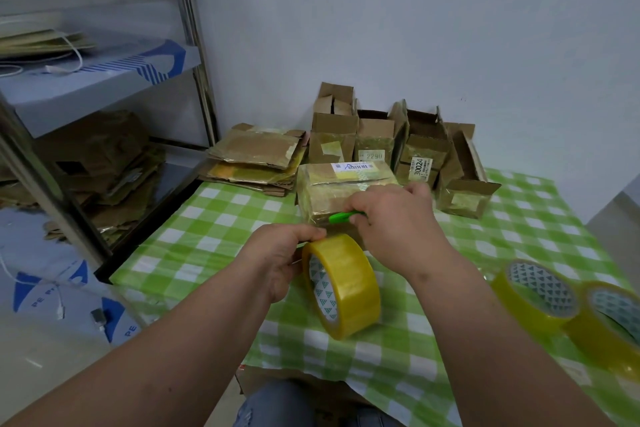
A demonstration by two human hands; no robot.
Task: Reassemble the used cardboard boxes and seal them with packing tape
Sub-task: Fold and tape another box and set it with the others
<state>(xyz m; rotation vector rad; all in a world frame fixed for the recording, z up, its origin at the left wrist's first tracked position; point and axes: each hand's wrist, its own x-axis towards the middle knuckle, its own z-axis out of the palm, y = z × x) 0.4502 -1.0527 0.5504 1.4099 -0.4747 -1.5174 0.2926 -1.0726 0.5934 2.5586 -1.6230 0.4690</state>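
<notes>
Cutting the tape. My left hand gripped the yellow roll of packing tape, standing on edge on the green-checked desk. My right hand held a green cutter, blade hidden, seemingly at the taped brown cardboard box just beyond. I judged the strip needed tension and one clean stroke beside the box edge.

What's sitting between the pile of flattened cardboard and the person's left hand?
Only bare green checked tablecloth lies between the flattened cardboard stack and the left hand, in the head view.
</notes>
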